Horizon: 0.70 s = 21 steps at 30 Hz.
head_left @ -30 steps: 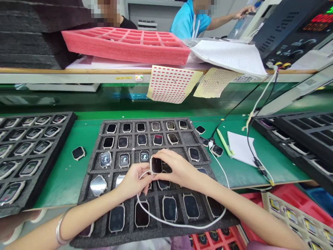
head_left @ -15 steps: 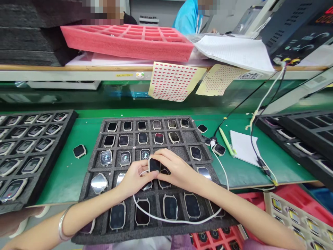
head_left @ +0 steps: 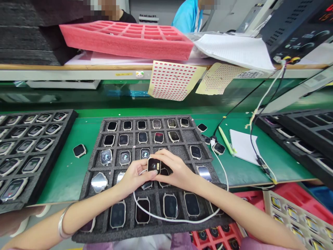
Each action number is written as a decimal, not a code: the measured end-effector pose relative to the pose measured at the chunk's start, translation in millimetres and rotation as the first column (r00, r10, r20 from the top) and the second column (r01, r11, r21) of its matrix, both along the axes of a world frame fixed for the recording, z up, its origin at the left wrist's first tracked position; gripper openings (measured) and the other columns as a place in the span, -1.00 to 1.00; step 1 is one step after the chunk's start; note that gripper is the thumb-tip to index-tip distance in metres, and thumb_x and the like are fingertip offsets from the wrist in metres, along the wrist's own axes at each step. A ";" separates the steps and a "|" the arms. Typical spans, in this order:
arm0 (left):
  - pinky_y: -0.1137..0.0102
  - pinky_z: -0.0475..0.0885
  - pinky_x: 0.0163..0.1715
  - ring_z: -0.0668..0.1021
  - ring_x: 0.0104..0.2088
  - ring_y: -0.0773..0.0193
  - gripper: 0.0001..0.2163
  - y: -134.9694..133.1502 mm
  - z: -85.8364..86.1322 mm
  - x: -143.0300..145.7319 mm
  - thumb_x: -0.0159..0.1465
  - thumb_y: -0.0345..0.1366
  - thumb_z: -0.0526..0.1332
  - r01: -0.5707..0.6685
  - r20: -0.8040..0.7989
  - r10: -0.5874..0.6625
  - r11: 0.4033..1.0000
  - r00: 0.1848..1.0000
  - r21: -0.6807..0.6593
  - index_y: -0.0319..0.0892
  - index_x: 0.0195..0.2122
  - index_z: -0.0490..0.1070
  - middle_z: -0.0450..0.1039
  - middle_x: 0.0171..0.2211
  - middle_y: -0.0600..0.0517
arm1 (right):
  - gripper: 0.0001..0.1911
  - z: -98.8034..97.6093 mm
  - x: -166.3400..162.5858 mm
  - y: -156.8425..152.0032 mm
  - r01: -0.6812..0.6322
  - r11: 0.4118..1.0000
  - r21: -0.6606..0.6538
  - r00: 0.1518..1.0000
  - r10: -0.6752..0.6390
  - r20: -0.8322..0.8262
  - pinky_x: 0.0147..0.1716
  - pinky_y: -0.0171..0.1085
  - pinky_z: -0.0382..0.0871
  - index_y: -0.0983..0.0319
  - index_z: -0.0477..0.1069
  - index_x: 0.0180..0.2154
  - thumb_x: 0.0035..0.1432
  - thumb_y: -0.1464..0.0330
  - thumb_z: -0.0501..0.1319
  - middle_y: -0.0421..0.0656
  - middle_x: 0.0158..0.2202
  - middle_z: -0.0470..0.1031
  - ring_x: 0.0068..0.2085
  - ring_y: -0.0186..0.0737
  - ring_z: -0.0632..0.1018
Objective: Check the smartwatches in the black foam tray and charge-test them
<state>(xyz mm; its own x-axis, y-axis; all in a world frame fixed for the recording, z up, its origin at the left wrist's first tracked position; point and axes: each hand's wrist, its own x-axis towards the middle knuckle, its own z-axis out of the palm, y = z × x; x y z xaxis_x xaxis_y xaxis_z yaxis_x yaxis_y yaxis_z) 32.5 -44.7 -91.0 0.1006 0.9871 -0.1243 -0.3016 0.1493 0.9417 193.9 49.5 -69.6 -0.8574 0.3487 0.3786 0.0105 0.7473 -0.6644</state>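
Both hands hold a square smartwatch body (head_left: pixel 154 165) above the middle of a dark foam tray (head_left: pixel 145 118), and its screen faces up with a small lit display. My left hand (head_left: pixel 134 177) grips its left side. My right hand (head_left: pixel 177 170) presses on its right side. A white cable (head_left: pixel 177 221) loops across the tray's lower rows and passes under my left hand, where its end is hidden. Several other watch bodies (head_left: pixel 125 158) sit in the tray's compartments.
Foam trays of watches (head_left: pixel 26 140) lie left and right on the green bench. Near the tray are loose watches (head_left: pixel 79 150), a notepad (head_left: pixel 243 146) and a pen (head_left: pixel 225 140). A pink foam tray (head_left: pixel 125 43), sticker sheets (head_left: pixel 174 80) and a bench instrument (head_left: pixel 296 31) stand behind.
The watch screen has gone from dark to showing a small lit display. My hands have drawn in closer around the watch, and the view has tilted slightly.
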 end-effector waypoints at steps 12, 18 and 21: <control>0.47 0.34 -0.51 0.46 -0.57 0.36 -0.74 -4.4 9.4 -1.0 0.11 -0.19 0.32 0.157 0.147 -0.151 0.987 0.977 -0.029 -0.30 -0.28 0.49 0.55 -0.46 -0.08 | -0.71 10.4 7.1 13.1 -0.195 0.885 -0.422 0.980 0.160 -0.117 -0.10 -0.15 0.36 0.23 0.45 -0.03 0.22 0.30 0.20 -0.06 -0.17 0.42 -0.13 -0.19 0.47; 0.56 -0.07 -0.79 0.11 -0.77 0.57 -0.72 -7.4 6.6 -5.0 0.13 -0.17 0.31 0.230 0.168 -0.219 0.972 0.961 -0.053 -0.30 -0.28 0.47 0.54 -0.51 -0.06 | -0.63 1.6 5.8 10.2 -0.177 0.933 -0.315 0.964 0.099 -0.249 -0.20 -0.21 0.36 0.20 0.45 0.00 0.13 0.30 0.29 -0.08 -0.25 0.40 -0.22 -0.21 0.45; 0.52 0.25 -0.58 0.44 -0.55 0.37 -0.73 -5.1 10.4 -2.3 0.13 -0.18 0.31 0.156 0.078 -0.156 0.988 0.985 -0.005 -0.29 -0.26 0.49 0.55 -0.45 -0.08 | -0.62 5.4 8.5 14.0 -0.196 0.950 -0.244 0.971 0.154 -0.181 -0.14 -0.17 0.35 0.22 0.40 0.04 0.17 0.34 0.26 -0.05 -0.20 0.40 -0.14 -0.18 0.44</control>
